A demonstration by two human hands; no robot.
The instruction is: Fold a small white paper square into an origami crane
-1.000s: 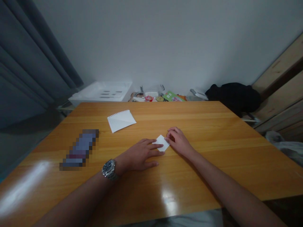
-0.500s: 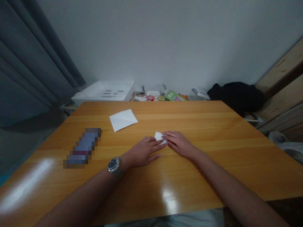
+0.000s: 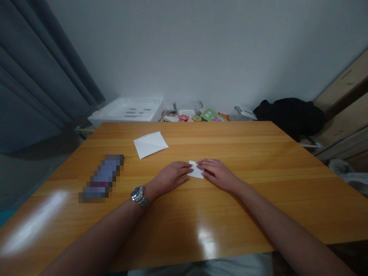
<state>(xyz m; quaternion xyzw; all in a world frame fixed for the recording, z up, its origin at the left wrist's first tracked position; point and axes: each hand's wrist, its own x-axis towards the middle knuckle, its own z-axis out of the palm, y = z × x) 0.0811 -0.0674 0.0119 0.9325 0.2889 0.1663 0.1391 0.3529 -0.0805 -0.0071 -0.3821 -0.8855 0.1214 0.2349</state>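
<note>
A small piece of white paper (image 3: 196,171) lies on the wooden table (image 3: 247,214) between my two hands. My left hand (image 3: 171,175), with a metal watch (image 3: 139,195) on its wrist, has its fingers stretched out and their tips on the paper's left edge. From the other side my right hand (image 3: 216,172) rests its outstretched fingers on the paper's right part and hides some of it. Whether the paper is folded in layers I cannot tell. Farther back on the left lies a larger white sheet (image 3: 151,145) with a row of punched holes along its far edge.
A pixelated phone-like thing (image 3: 102,178) lies on the table's left side. Beyond the far edge stand a white plastic tray (image 3: 126,109), a green booklet or packet (image 3: 213,115) among small items, and a black cloth-like heap (image 3: 289,115). A grey curtain (image 3: 43,57) hangs at left.
My left hand has drawn back a little to the left, off the paper's middle, so more of the paper shows. My right hand has stayed nearly where it was.
</note>
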